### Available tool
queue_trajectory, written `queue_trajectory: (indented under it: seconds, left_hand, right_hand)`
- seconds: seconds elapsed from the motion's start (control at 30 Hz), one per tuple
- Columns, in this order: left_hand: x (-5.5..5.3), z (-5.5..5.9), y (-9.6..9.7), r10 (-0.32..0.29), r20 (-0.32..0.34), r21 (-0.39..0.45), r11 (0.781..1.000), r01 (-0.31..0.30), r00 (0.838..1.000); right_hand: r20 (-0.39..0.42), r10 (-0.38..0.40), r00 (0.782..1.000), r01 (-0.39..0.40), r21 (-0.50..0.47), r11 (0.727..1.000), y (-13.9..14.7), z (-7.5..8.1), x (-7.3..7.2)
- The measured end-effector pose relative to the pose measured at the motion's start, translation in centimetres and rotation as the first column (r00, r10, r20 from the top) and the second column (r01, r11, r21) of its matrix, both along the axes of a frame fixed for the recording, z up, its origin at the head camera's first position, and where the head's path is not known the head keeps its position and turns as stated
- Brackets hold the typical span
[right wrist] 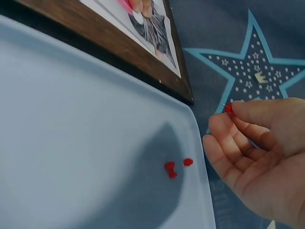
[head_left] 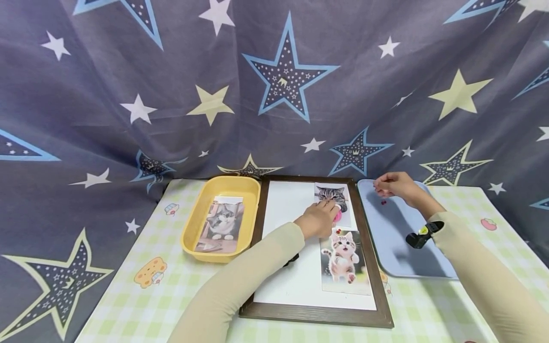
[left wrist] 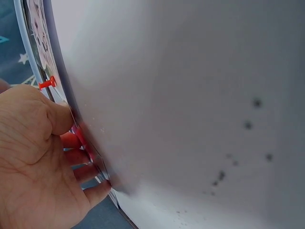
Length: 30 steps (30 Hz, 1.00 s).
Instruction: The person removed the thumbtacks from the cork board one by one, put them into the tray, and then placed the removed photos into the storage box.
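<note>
My right hand [head_left: 396, 185] is raised over the far part of the blue tray [head_left: 386, 243]. Its thumb and forefinger pinch a red push pin [right wrist: 229, 108], metal point outward. Across the framed white board [head_left: 283, 200], my left hand [head_left: 318, 219] rests with its fingers on the upper photo of a grey tabby cat [head_left: 329, 191], covering part of it. Just below that hand, a photo of a leaping kitten [head_left: 344, 262] lies on the board, with a red push pin [left wrist: 48, 83] standing at its top edge.
Red push pins [right wrist: 170, 169] lie in the blue tray, right of the board. To the left stands a yellow bin [head_left: 188, 233] holding a photo of a grey-and-white cat [head_left: 223, 224]. A starred curtain [head_left: 291, 85] hangs behind the checked tablecloth [head_left: 128, 305].
</note>
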<state>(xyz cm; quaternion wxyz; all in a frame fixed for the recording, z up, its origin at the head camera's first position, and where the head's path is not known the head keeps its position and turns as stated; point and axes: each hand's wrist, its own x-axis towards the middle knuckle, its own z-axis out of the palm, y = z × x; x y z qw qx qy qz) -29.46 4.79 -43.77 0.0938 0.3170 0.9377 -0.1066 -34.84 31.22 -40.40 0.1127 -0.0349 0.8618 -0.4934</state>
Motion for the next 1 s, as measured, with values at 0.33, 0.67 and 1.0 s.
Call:
queue_trajectory:
  seconds: [0.33,0.67,1.0]
  left_hand:
    - [0.0,0.2,0.0,0.007,0.009,-0.002,1.0,-0.007,1.0]
    - [0.0,-0.2,0.0,0.007,0.012,0.0,1.0,-0.007,1.0]
    - [0.1,0.0,0.1,0.01,0.004,-0.013,1.0,-0.01,1.0]
  right_hand:
    - [-0.002,-0.014,1.0,0.014,0.009,1.0,2.0,-0.6,0.4]
    - [0.008,-0.065,0.998,0.064,0.072,0.995,4.1,-2.1,0.2]
    - [0.042,-0.133,0.99,0.129,0.079,0.988,5.7,-3.3,-0.1]
